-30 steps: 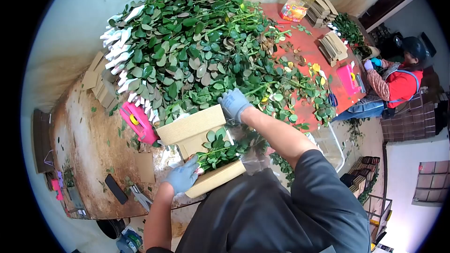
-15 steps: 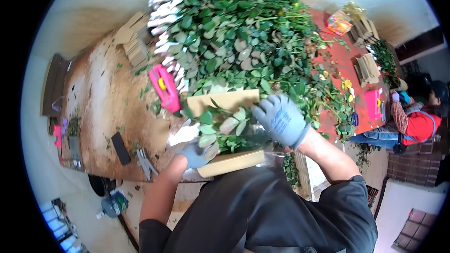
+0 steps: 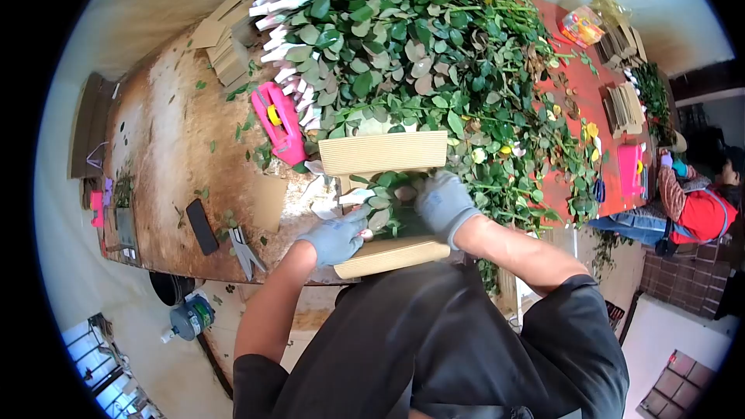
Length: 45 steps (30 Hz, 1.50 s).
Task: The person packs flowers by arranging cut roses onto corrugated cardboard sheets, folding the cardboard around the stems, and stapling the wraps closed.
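Note:
My left hand (image 3: 337, 238), in a grey glove, has its fingers closed at the bud end of some leafy flower stems (image 3: 380, 206). White-sleeved bud tips (image 3: 355, 197) lie just above its fingertips. My right hand (image 3: 446, 206), also gloved, is curled over the other end of the same stems, its fingertips partly hidden and blurred. The stems lie between a ribbed cardboard piece (image 3: 384, 152) on the far side and a second cardboard flap (image 3: 392, 257) against my apron. Beyond is a large pile of leafy stems (image 3: 419, 54) with white-sleeved heads at its left.
On the table's left lie a pink tape dispenser (image 3: 278, 124), a black phone (image 3: 202, 226), a stapler-like metal tool (image 3: 246, 254) and stacked cardboard (image 3: 226, 58). Loose leaves litter the red surface (image 3: 570, 101). A co-worker in a red vest (image 3: 702, 213) is at the right.
My right hand has come down and left from the far cardboard's edge onto the stems. My left hand has moved slightly up and right. The far cardboard now shows its ribbed face.

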Tool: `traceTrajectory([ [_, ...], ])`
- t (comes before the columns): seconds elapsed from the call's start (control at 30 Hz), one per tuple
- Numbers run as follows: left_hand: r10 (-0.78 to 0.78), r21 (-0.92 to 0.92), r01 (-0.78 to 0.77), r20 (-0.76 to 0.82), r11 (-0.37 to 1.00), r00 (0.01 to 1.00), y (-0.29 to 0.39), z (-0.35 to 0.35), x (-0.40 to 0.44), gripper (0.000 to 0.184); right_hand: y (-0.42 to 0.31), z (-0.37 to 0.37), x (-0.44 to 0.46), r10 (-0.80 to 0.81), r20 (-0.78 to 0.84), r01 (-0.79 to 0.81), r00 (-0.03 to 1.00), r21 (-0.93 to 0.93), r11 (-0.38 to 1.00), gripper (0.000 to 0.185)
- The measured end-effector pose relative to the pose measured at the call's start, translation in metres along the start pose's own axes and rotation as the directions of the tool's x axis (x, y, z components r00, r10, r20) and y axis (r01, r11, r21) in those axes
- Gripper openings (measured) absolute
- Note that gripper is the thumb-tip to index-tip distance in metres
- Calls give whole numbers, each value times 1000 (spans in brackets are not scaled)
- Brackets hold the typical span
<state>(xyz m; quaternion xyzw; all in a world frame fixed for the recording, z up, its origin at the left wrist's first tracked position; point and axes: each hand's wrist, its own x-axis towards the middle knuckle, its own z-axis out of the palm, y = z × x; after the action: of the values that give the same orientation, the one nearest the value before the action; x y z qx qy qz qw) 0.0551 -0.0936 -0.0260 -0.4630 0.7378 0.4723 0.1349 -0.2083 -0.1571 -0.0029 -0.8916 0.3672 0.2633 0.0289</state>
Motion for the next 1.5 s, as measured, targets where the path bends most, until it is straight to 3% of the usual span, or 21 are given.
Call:
traceTrajectory([
  [0.07,49,16,-49,-38,999,998,1,1,-1,51,-12,-34,3,-117,-75,128,990,178,976,25],
  [0.1,24,21,-23,-58,1000,998,2,1,0,51,-19,-31,8,-165,-268,217,949,178,960,24],
  [0.13,-1,25,3,-78,1000,997,3,1,1,50,-26,-27,22,-172,-332,266,928,262,928,24],
  [0.23,6,17,-5,-80,1000,997,2,0,0,51,-38,1,64,-229,-347,286,909,122,950,27],
  [0.37,28,24,-27,-51,999,998,6,-7,-3,50,-35,31,83,-212,-348,300,913,220,928,33],
  [0.43,60,-14,-61,-81,998,995,8,-7,-3,47,-33,32,84,-258,-243,301,935,161,940,55],
  [0.47,65,-13,-66,-75,998,995,8,-8,-2,47,-32,33,83,-256,-232,310,938,236,921,68],
  [0.57,14,-1,-14,-58,1000,998,11,-11,-2,44,-24,20,81,-315,-193,361,929,296,884,74],
  [0.6,57,22,-55,-100,998,993,11,-13,-3,42,-26,12,79,-269,-166,311,949,334,890,57],
  [0.67,97,48,-91,-136,995,986,7,-16,-1,39,-25,24,83,-267,-232,335,935,343,878,54],
  [0.73,172,-23,-196,-388,980,905,1,-19,7,35,-24,33,86,-266,-298,363,917,347,864,52],
  [0.77,171,-24,-195,-384,981,907,-1,-21,10,35,-24,37,87,-254,-321,364,913,353,862,50],
  [0.83,41,69,-1,-581,998,813,0,-25,16,33,-26,42,89,-245,-341,366,908,357,859,48],
  [0.87,4,114,77,-583,991,813,0,-26,20,29,-28,44,92,-229,-344,351,911,351,868,45],
  [0.9,1,111,79,-586,991,811,-3,-25,24,29,-29,45,95,-214,-348,336,913,343,877,41],
  [0.97,24,322,168,-516,932,856,-15,-20,33,20,-27,51,97,-218,-392,356,894,324,877,38],
  [1.17,91,484,189,-498,854,862,-36,-14,37,10,-28,40,100,-139,-427,318,893,382,868,34],
  [1.3,112,453,132,-474,882,873,-52,-14,30,10,-31,45,103,-106,-448,307,888,405,861,34],
  [1.37,-81,380,257,-422,888,903,-49,-20,27,13,-32,48,104,-113,-462,317,879,391,864,33],
  [1.47,-69,395,341,-564,853,823,-132,4,6,16,-30,42,101,-120,-427,309,896,406,860,33],
  [1.5,-204,395,435,-505,809,838,-134,-6,-10,18,-29,39,101,-124,-375,293,918,434,852,33],
])
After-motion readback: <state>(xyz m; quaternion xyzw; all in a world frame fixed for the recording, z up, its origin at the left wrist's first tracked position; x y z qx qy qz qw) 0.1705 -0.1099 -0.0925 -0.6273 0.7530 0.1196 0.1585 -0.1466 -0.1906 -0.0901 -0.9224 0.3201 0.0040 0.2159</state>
